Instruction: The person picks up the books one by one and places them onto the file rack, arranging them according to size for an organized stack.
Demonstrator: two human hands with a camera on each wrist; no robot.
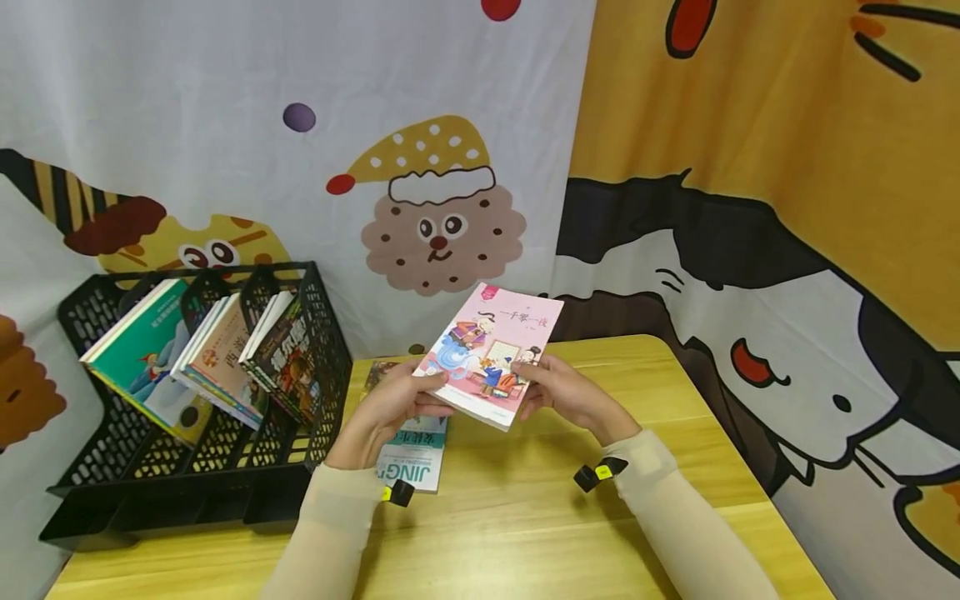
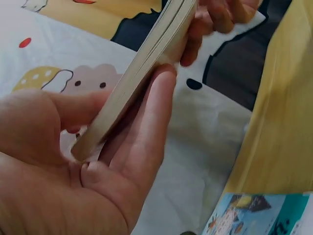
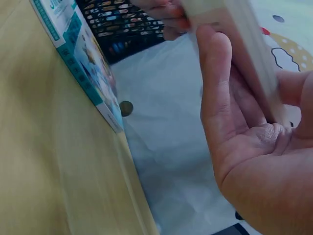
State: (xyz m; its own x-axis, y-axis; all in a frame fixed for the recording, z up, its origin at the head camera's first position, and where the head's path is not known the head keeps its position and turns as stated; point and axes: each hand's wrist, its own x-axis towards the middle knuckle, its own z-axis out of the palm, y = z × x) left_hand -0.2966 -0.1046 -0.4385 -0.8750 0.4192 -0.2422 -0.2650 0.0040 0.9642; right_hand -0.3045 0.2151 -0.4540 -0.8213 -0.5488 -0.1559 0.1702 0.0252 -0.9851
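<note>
A pink paperback book [image 1: 491,354] with cartoon figures on its cover is held up over the table, tilted toward the head camera. My left hand [image 1: 390,404] grips its left edge, thumb on the cover and fingers underneath. On the opposite edge my right hand [image 1: 566,396] holds it the same way. In the left wrist view the page edges of the book [image 2: 142,73] lie between thumb and fingers. Beneath and behind the left hand, a teal and white book [image 1: 420,458] lies on the table, partly hidden by that hand.
A black slotted book rack [image 1: 187,492] stands on the left of the wooden table [image 1: 510,517]. Leaning in its compartments are a green book [image 1: 153,333], a group of books with an orange-brown cover [image 1: 221,350] and dark-covered books [image 1: 285,358]. A printed curtain [image 1: 450,75] hangs behind.
</note>
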